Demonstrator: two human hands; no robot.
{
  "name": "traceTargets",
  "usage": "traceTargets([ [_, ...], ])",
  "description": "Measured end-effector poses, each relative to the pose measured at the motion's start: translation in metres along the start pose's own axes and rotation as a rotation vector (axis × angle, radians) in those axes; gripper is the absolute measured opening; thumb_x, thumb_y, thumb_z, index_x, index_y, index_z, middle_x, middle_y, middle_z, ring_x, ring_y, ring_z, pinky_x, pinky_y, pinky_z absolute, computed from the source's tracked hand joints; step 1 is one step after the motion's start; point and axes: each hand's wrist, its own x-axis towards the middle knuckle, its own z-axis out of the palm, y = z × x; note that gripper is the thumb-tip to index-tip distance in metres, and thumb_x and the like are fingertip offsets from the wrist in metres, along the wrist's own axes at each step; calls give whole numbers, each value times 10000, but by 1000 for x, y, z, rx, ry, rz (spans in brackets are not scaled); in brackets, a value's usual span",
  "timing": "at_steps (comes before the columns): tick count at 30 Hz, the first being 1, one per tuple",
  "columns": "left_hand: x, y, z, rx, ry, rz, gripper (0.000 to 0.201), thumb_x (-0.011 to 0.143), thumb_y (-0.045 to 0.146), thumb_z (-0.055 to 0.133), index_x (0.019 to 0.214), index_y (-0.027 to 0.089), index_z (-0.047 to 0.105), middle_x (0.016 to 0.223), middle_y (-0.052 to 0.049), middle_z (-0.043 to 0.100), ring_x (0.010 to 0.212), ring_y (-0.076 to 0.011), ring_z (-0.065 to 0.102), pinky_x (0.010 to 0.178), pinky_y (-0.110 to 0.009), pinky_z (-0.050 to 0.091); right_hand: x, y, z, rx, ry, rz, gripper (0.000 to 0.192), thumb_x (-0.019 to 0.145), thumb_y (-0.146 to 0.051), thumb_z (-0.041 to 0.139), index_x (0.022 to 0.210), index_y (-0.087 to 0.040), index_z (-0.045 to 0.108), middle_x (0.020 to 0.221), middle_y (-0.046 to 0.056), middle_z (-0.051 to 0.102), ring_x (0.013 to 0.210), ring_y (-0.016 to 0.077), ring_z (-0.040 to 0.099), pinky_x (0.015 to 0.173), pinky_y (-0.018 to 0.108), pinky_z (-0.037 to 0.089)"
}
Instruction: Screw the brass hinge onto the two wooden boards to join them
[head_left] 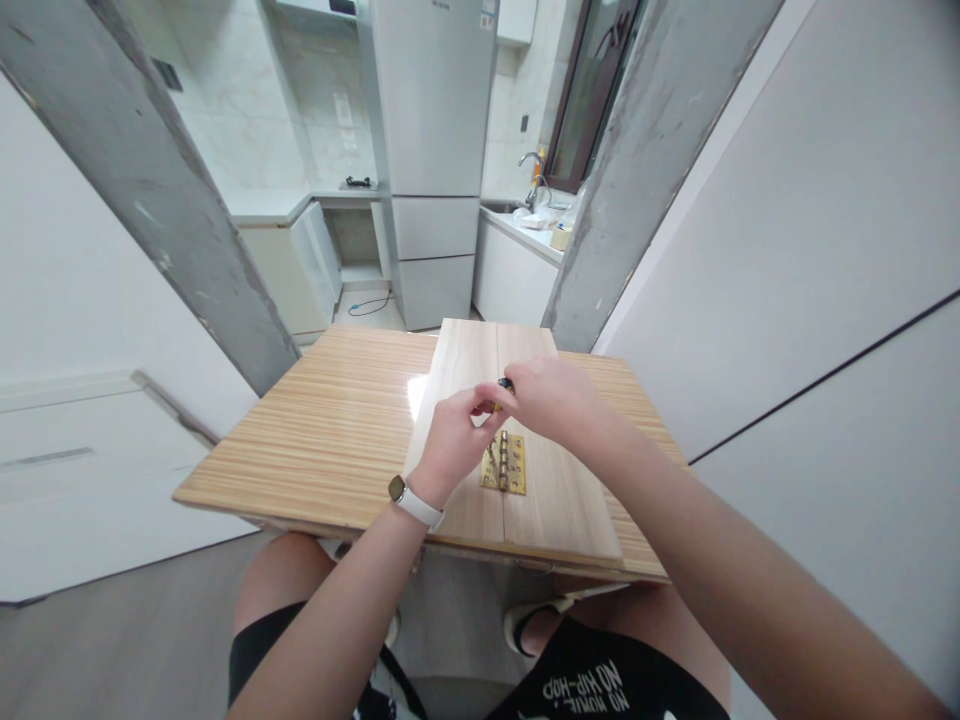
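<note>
Two pale wooden boards (pixel 555 490) lie side by side on a striped wooden table (pixel 330 430). A brass hinge (pixel 504 463) sits across the seam between them, near the front. My right hand (pixel 551 400) grips a screwdriver with a yellow and black handle (pixel 504 386), held upright above the hinge. My left hand (pixel 450 435), with a white watch on the wrist, pinches the tool's shaft just left of the hinge. The tip is hidden behind my fingers.
A white fridge (pixel 435 150) stands beyond the table, with a counter and sink tap (pixel 534 165) to its right. Grey concrete door posts (pixel 150 190) flank the view. White panels line the right wall (pixel 810 250). My knees are under the table's front edge.
</note>
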Motion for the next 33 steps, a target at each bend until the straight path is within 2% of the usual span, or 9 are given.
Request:
traceTargets([
  [3,0,1,1,-21,-8,-1,145,965,310,690,935,196,774,903,-50,781,826,-189,695,789,-324,551,-6,10,-10,136,-9,-168,269,1004,-393,613,1126,-174,713,1048,132,777,934,261,698,712,326,427],
  [5,-1,2,1,-30,-8,-13,127,953,301,712,962,197,784,919,-51,788,838,-193,701,797,-330,555,-7,17,-13,222,-29,-281,177,975,-217,633,1138,-201,701,1073,91,768,964,223,685,751,303,425],
  [9,-1,1,2,-37,-11,-24,129,914,239,751,1031,205,793,966,-48,796,866,-200,705,813,-341,554,-5,22,-10,248,-51,-357,192,967,-79,561,923,-179,719,951,70,751,908,190,668,748,289,402],
  [14,0,3,2,-46,-17,-21,132,914,235,749,1038,205,786,989,-47,799,883,-201,708,828,-348,555,-5,20,-11,215,-65,-357,256,877,26,551,905,-164,719,942,70,750,882,185,653,737,288,384],
  [21,-1,5,0,-53,-32,-23,127,909,225,746,1032,202,771,999,-50,795,898,-205,708,846,-353,559,-5,20,-13,195,-58,-389,246,865,35,564,897,-156,716,947,77,752,883,186,658,734,282,393],
  [28,0,1,-2,-68,-80,-3,102,944,207,681,1007,204,760,1005,-47,792,917,-206,712,851,-343,561,-3,16,-10,138,-45,-374,159,971,-122,576,865,-151,692,925,104,753,893,211,673,740,303,394],
  [33,1,0,-3,-81,-101,-25,121,948,194,668,1035,207,751,1027,-48,793,933,-208,723,859,-345,568,-3,12,-12,100,-59,-342,159,978,-133,568,867,-154,680,935,113,762,881,216,676,725,316,376],
])
